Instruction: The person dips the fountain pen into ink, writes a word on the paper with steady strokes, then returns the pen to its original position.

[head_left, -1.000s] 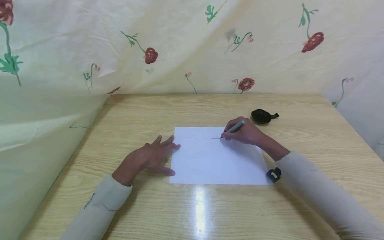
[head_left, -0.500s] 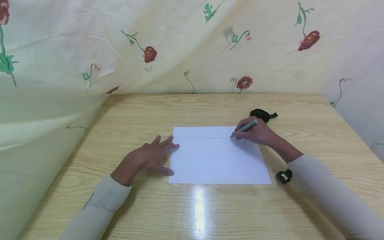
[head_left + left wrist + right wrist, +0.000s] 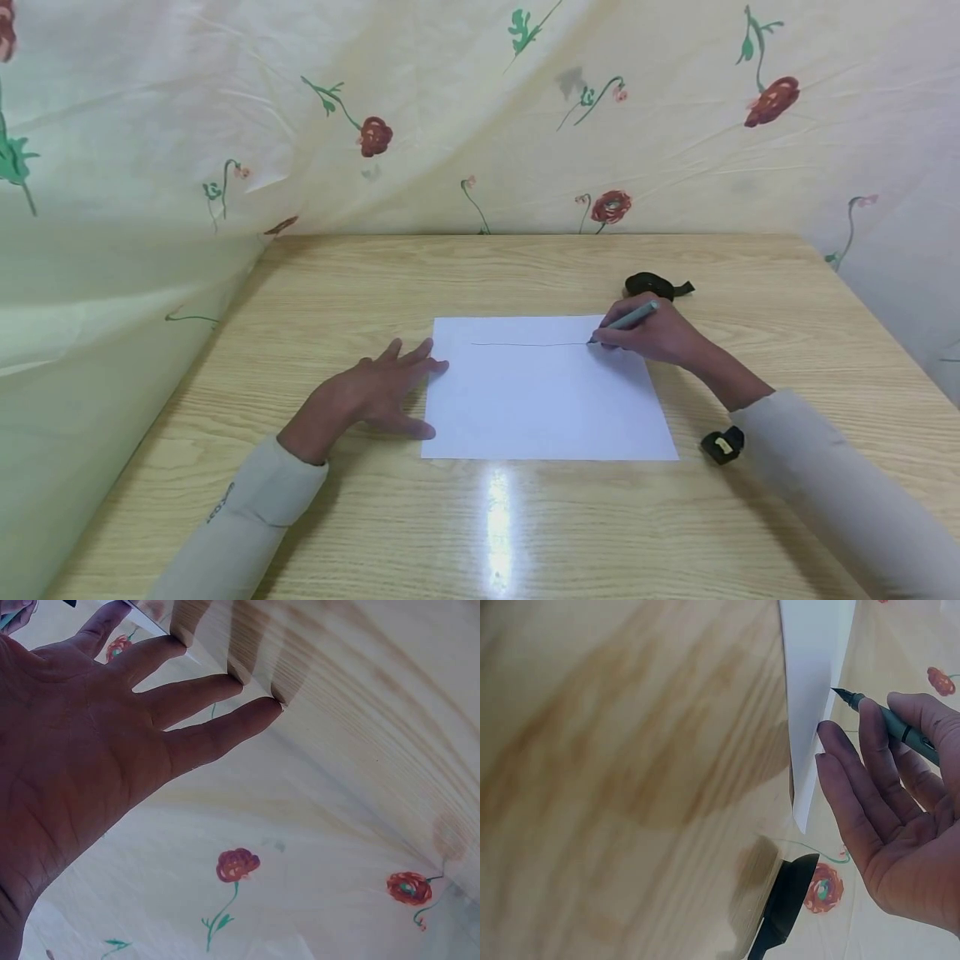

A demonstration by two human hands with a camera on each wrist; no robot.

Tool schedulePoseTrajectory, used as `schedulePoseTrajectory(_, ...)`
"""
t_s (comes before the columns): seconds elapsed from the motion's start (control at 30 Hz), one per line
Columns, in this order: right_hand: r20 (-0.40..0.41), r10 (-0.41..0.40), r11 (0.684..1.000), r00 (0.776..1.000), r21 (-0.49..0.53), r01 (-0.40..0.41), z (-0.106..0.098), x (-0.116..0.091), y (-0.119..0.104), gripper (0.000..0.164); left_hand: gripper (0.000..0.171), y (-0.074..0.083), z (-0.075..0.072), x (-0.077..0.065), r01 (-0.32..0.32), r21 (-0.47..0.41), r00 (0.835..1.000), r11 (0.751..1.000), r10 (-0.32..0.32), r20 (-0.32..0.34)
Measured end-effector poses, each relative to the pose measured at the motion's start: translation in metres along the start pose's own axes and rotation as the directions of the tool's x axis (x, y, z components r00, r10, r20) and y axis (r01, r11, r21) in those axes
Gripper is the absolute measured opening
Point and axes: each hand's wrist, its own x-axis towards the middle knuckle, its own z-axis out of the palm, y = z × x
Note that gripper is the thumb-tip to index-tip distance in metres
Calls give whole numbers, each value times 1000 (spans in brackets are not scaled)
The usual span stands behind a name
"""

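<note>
A white sheet of paper (image 3: 540,408) lies flat on the wooden table, with one thin dark line (image 3: 525,344) running across its upper part. My right hand (image 3: 652,329) pinches a grey-green pen (image 3: 632,316), whose tip meets the paper at the line's right end. In the right wrist view, thumb and index finger grip the pen (image 3: 900,727) near its dark nib, and the other fingers reach to the paper. My left hand (image 3: 378,392) lies with fingers spread at the paper's left edge, its fingertips and thumb touching the sheet's border.
Just behind my right hand is a black rounded object with a short strap-like tail (image 3: 651,285), partly covered by the hand. A small black device (image 3: 723,446) sits at my right cuff. Flower-printed cloth (image 3: 450,117) hangs behind the table (image 3: 360,275) and along its left side.
My right hand has slid to the right with the pen, and the line on the paper has grown longer that way. The left hand stays in place on the paper's edge.
</note>
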Motion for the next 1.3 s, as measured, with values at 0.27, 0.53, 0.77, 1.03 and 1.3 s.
schedulePoseTrajectory(0.27,-8,4,1000,1000,-8,-4,-1,-1,1,9,92,1,0,1,2,1,1000,1000,-2,2)
schedulePoseTrajectory(0.53,-11,11,1000,1000,-10,-11,0,-2,1,9,92,-1,0,2,0,-8,1000,1000,0,-5)
schedulePoseTrajectory(0.77,-13,7,1000,1000,-14,-7,0,-2,-2,8,92,-2,0,1,-2,8,1000,1000,2,-8)
schedulePoseTrajectory(1.03,-10,12,1000,1000,-12,-12,-1,-2,-4,11,92,-1,0,1,3,7,1000,1000,-3,-3)
schedulePoseTrajectory(1.3,-43,-37,999,998,32,39,0,0,-5,14,92,-3,2,1,-19,17,1000,1000,20,-11)
